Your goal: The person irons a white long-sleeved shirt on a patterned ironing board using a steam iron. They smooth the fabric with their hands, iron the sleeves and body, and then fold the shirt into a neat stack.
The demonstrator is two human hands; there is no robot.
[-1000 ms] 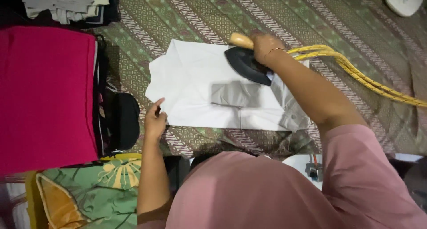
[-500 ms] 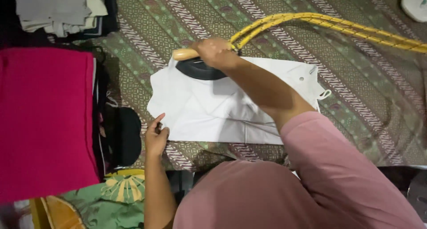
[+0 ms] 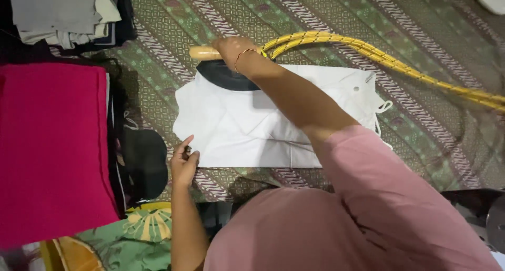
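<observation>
White garment (image 3: 252,123) lies flat, dark iron (image 3: 223,75) on its far edge.

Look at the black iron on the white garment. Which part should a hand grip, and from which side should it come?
Grip the iron by its pale wooden handle, coming from above. The handle runs level over the dark body and stands clear of it, so fingers can wrap it, as the right hand does; the yellow cord trails off right.
</observation>
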